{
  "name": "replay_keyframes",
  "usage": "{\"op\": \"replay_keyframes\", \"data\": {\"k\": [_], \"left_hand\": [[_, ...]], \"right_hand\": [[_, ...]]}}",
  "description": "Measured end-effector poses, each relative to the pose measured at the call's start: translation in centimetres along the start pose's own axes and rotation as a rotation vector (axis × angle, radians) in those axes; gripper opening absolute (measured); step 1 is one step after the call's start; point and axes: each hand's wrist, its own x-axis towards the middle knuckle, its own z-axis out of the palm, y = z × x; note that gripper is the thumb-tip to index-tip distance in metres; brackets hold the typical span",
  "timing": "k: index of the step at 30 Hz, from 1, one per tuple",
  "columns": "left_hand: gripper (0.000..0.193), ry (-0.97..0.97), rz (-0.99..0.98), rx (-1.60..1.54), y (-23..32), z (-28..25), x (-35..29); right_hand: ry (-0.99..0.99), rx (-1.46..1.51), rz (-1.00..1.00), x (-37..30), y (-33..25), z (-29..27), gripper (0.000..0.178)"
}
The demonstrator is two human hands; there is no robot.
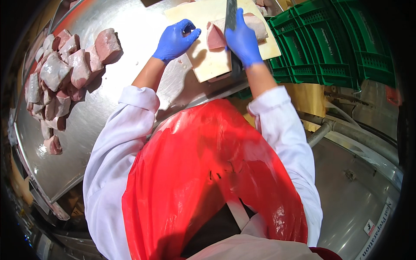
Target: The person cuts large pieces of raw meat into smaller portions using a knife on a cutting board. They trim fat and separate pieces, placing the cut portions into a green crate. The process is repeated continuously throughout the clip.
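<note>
My right hand point(243, 42), in a blue glove, is closed round a large knife point(231, 16). Its broad blade points away from me, and the dark lower end shows below my fist. Under the knife, a piece of pale pink meat point(215, 36) with a whitish outer layer lies on a cream cutting board point(203, 60). My left hand point(177, 40), also gloved in blue, hovers by the board's left edge. Its fingers are loosely bent, with a gap between thumb and forefinger and nothing in them. It is apart from the meat.
A heap of cut meat chunks point(65, 73) lies on the left of the shiny metal table point(125, 86). Green plastic crates point(320, 47) stand right of the board. Metal pipes point(320, 133) run low on the right. A red apron point(208, 164) covers my front at the table's edge.
</note>
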Motion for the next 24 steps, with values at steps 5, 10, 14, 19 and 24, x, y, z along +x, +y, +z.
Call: {"op": "replay_keyframes", "data": {"k": [5,10,14,19,24], "left_hand": [[0.036,0.069,0.013,-0.131,-0.6,0.1,-0.4],[0.034,0.204,-0.055,-0.210,-3.7,-0.4,-0.6],[0.038,0.242,-0.105,-0.278,-4.0,0.0,0.6],[0.064,0.084,-0.248,0.042,-0.4,3.4,4.1],[0.053,-0.312,-0.264,0.222,1.7,3.9,6.5]], "right_hand": [[-0.169,-0.169,0.113,2.1,-3.0,1.0,0.071],[-0.239,-0.464,-0.109,-7.9,-1.7,1.3,0.069],[-0.437,-0.435,0.086,-15.8,-3.6,-5.2,0.074],[-0.211,0.017,0.211,-15.5,-4.9,-9.7,0.076],[-0.095,0.083,0.189,-6.7,-1.9,-5.6,0.079]]}}
